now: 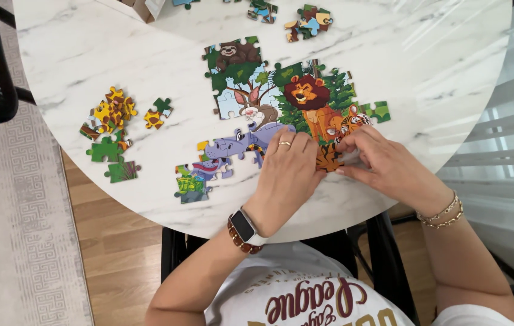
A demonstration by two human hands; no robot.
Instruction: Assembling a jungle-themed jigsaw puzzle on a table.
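Two hands at assembled puzzle, lower right edge | L hand flat, fingers closed, steadying | R hand fingertips pinch tiger piece touching edge | tip: align tabs, press flat, no forcing | loose pcs well left.

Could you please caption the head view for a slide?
Both hands, left hand and right hand, press a tiger piece into the animal jigsaw on a marble table.

Bright daylight from right — glare streaks on marble table, sharp focus.
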